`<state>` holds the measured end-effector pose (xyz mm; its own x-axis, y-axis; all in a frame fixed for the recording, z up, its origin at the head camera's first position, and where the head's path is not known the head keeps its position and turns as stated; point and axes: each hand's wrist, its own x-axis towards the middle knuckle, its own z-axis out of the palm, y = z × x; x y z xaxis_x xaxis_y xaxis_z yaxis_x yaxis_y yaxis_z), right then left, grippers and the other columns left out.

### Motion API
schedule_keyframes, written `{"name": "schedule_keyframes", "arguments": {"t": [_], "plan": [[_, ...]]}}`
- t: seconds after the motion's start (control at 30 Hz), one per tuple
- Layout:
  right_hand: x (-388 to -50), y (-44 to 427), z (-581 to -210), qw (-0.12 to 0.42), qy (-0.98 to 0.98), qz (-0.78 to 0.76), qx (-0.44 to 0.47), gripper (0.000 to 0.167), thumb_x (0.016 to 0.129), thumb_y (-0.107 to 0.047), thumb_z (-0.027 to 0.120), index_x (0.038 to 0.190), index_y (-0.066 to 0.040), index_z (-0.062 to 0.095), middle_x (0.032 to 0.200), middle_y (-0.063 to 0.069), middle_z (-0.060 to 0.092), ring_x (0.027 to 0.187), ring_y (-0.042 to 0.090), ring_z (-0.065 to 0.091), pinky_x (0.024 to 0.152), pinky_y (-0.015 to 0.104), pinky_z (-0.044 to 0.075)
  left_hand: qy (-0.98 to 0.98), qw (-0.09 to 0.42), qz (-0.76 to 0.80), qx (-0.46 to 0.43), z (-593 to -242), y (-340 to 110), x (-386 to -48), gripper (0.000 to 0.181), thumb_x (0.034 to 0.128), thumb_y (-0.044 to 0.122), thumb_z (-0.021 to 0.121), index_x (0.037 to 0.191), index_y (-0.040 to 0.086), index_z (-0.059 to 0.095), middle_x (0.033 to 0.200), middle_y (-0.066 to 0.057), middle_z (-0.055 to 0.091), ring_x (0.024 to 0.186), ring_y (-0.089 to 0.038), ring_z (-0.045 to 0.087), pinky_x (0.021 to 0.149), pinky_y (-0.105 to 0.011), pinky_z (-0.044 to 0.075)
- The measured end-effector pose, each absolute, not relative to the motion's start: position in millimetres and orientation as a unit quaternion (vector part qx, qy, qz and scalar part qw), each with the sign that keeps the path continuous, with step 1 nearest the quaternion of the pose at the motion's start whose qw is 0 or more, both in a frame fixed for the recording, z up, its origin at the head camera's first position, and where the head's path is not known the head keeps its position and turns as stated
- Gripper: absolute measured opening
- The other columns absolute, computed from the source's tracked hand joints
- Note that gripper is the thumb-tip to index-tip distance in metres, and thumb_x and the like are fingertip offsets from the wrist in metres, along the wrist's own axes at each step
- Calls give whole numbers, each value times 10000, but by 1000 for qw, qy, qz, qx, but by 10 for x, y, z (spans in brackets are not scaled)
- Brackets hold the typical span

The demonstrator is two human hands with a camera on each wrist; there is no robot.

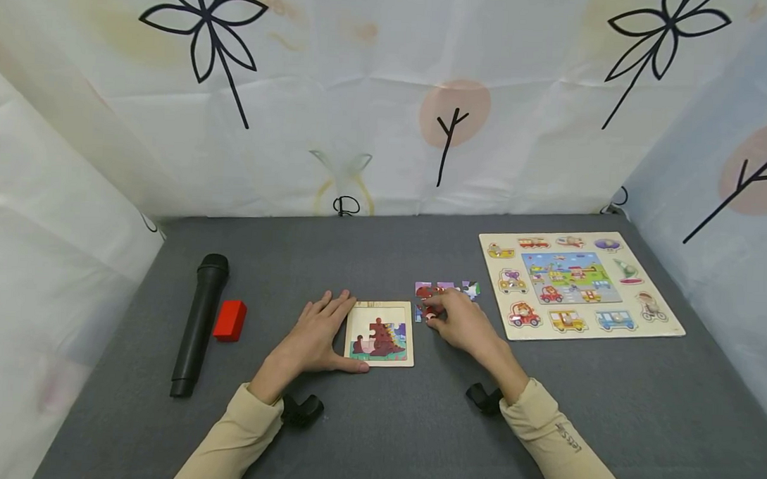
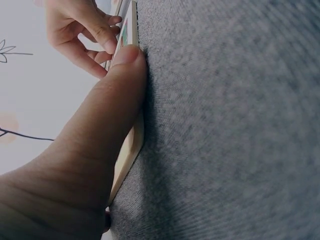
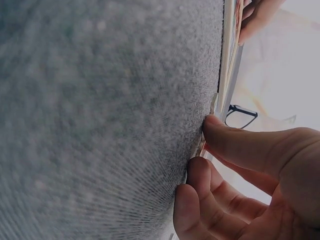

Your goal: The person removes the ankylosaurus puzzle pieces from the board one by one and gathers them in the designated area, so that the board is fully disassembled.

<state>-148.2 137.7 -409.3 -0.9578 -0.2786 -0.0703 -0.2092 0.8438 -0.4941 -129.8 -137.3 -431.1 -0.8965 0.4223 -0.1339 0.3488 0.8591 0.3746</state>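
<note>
A small square jigsaw tray (image 1: 379, 363) with a light wooden rim lies on the table, a brown dinosaur picture partly assembled inside. My left hand (image 1: 319, 336) rests along its left side, thumb against the near edge and fingers extended by the far left corner. In the left wrist view the thumb (image 2: 112, 100) lies straight along the rim. Just right of the tray lie several loose jigsaw pieces (image 1: 423, 287), coloured purple, red and green. Over them, my right hand (image 1: 463, 323) pinches one piece between thumb and fingers; the hand partly covers it.
A large wooden vehicle puzzle board (image 1: 495, 314) lies at the back right. On the left are a black microphone (image 1: 199, 325) and a red block (image 1: 230, 321). Printed white cloth (image 1: 375, 112) surrounds the grey table (image 1: 389, 437) at the back and sides.
</note>
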Motion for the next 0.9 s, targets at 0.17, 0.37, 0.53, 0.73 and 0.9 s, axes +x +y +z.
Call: {"name": "schedule_keyframes", "arguments": {"t": [0.17, 0.37, 0.53, 0.73, 0.9], "plan": [[-1479, 1379, -4093, 66, 957, -250, -129, 317, 899, -80, 770, 1215, -60, 756, 1077, 145, 705, 988, 275, 666, 821, 516, 543, 958, 108, 172, 201, -4306, -1370, -1301, 1198, 698, 641, 863, 1593, 44, 336, 1666, -198, 317, 1543, -492, 256, 1205, -717, 236], [-1449, 1347, -4055, 54, 953, -264, -140, 301, 898, -109, 777, 1194, -55, 762, 1111, 141, 744, 1033, 298, 684, 831, 517, 561, 958, 110, 173, 200, -4310, -1372, -1303, 1198, 700, 640, 861, 1594, 43, 333, 1668, -198, 312, 1545, -489, 253, 1208, -715, 233], [-1411, 1271, -4022, 47, 950, -267, -158, 298, 895, -124, 780, 1180, -40, 760, 1187, 164, 735, 1098, 332, 693, 826, 522, 583, 958, 110, 174, 200, -4309, -1372, -1304, 1195, 704, 641, 859, 1594, 43, 333, 1668, -200, 312, 1543, -493, 254, 1207, -716, 232], [-1368, 1152, -4004, 58, 945, -272, -173, 296, 887, -135, 793, 1167, -43, 764, 1027, 131, 708, 870, 233, 636, 666, 391, 524, 958, 110, 172, 201, -4316, -1370, -1305, 1189, 708, 645, 855, 1594, 47, 334, 1668, -198, 313, 1542, -493, 258, 1205, -717, 235], [-1333, 1054, -3998, 71, 939, -283, -183, 305, 871, -126, 808, 1161, -42, 767, 996, 116, 700, 785, 180, 602, 615, 326, 467, 958, 106, 171, 202, -4322, -1371, -1306, 1189, 704, 649, 855, 1592, 49, 341, 1665, -198, 319, 1538, -493, 266, 1201, -719, 244]]}}
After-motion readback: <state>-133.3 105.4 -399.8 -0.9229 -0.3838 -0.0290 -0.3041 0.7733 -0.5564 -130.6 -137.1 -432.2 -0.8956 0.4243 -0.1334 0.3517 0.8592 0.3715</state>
